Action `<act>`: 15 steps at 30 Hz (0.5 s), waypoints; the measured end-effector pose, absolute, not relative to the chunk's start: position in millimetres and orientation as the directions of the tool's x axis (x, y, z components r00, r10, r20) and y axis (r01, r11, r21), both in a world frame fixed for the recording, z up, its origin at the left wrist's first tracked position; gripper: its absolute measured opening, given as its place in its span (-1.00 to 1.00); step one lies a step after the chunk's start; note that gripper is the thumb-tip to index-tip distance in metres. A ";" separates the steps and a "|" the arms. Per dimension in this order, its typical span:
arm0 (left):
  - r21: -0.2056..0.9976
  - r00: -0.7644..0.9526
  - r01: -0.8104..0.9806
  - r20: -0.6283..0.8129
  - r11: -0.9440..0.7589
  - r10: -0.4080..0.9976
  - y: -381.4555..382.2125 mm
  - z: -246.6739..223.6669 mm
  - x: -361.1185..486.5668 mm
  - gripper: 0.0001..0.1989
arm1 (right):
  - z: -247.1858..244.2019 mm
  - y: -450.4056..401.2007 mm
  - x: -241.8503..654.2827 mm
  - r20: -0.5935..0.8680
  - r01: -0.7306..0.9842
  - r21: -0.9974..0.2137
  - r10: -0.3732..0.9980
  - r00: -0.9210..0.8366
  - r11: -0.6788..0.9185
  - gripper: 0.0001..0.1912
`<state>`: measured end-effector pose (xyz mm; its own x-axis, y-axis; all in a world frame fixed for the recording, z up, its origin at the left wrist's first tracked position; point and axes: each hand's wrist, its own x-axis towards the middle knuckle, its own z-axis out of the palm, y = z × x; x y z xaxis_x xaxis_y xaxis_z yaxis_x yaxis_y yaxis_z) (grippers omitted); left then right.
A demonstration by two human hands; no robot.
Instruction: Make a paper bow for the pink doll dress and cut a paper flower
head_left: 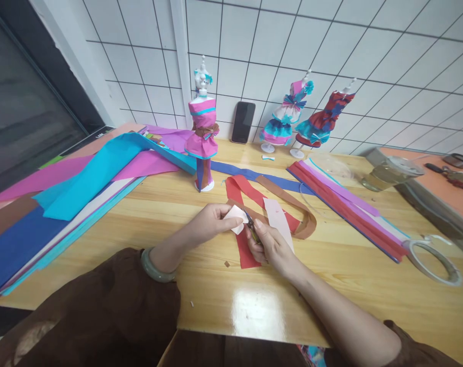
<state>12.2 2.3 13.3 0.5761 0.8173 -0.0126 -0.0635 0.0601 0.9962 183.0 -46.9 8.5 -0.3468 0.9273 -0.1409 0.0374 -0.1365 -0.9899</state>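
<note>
Pinched between the thumb and fingers of my left hand (214, 223) is a small piece of white paper (236, 213). My right hand (271, 247) grips a pair of small scissors (253, 227), whose dark blades meet the paper's right edge. Whether the blades are parted cannot be made out. Under and beyond my hands lie a red paper strip (250, 255), a brown strip (309, 221) curving to the right, and a pale pink strip (279, 219).
A dress form in pink paper (203, 137) stands ahead, near a phone (243, 122) against the wall. Two more dressed forms stand right of it. Coloured paper sheets (82, 178) cover the left; folded strips (349, 209), a tape roll (433, 262) and a glass cup (391, 173) lie right.
</note>
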 end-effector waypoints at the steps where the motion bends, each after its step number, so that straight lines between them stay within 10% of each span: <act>1: 0.997 0.578 -0.059 -0.013 0.058 0.816 2.5 13.2 12.1 -0.83 | 8.5 -46.9 182.9 -0.140 0.039 -0.990 0.927 -0.347 -0.135 -0.60; 15: 0.996 0.567 -0.060 -0.015 0.059 0.824 -0.1 10.7 15.5 -0.83 | 6.9 -45.4 181.7 -0.148 -0.025 -0.985 0.921 -0.362 -0.168 -0.61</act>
